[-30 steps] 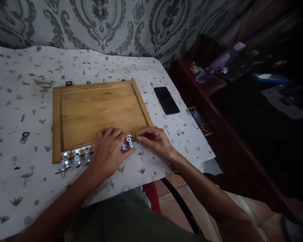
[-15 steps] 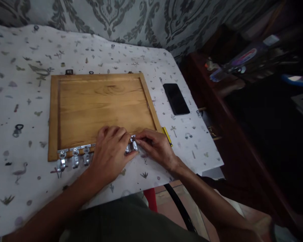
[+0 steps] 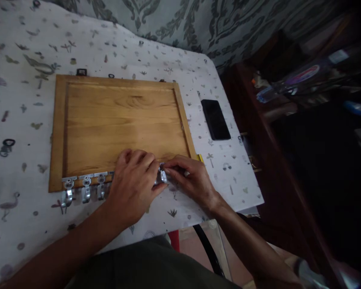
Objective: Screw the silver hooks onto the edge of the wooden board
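Observation:
A framed wooden board (image 3: 123, 124) lies flat on the table, with a metal hook rail (image 3: 90, 176) along its near edge. Several shiny curved hooks hang from that rail, held by cross-head screws where visible. My left hand (image 3: 135, 186) is bent over the rail's middle, its thumb beside a hook (image 3: 163, 176) and its fingers on the board's edge, hiding part of the rail. At the rail's right end, my right hand (image 3: 191, 174) has thumb and forefinger pinched together against the metal. Whatever sits between those fingertips is too small to make out.
A black phone (image 3: 215, 119) lies right of the board. Something yellow (image 3: 200, 157) shows beyond my right hand, partly covered. Small metal fittings (image 3: 81, 72) stick out at the board's far edge. A dark red cabinet (image 3: 258, 132) with a plastic bottle (image 3: 301, 76) stands to the right.
The view has shifted and tilted slightly, so the board appears further left and larger. Both hands keep their places at the rail, and my right hand now covers more of the yellow thing.

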A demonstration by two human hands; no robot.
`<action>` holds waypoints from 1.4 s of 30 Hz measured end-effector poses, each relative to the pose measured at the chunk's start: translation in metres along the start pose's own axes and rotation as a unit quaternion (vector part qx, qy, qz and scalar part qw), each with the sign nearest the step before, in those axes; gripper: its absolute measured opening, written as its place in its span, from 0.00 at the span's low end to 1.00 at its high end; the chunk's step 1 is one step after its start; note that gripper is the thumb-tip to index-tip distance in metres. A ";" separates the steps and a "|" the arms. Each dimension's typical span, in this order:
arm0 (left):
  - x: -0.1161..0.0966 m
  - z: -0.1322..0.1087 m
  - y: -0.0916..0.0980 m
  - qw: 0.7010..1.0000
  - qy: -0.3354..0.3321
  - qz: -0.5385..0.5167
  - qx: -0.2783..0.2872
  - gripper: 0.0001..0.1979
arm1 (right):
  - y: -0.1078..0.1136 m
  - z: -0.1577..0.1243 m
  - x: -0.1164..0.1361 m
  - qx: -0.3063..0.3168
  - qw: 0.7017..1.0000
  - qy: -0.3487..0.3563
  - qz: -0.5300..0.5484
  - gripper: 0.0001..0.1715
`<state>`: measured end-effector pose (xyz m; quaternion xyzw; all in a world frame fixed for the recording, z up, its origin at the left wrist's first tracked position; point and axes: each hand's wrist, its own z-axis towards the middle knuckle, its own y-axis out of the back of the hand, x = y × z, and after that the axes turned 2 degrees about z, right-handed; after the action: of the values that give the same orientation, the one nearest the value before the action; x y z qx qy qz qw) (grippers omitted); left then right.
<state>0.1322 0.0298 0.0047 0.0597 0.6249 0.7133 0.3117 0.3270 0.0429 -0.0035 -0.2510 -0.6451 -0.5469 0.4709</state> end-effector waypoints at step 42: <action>0.000 -0.002 0.000 0.999 0.013 -0.037 0.022 0.13 | 0.015 0.026 0.011 0.104 0.966 -0.199 0.130 0.18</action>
<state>0.1313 0.0278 0.0039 0.0338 0.6462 0.6880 0.3284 0.3265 0.0695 0.0143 -0.3859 -0.7410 -0.3496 0.4240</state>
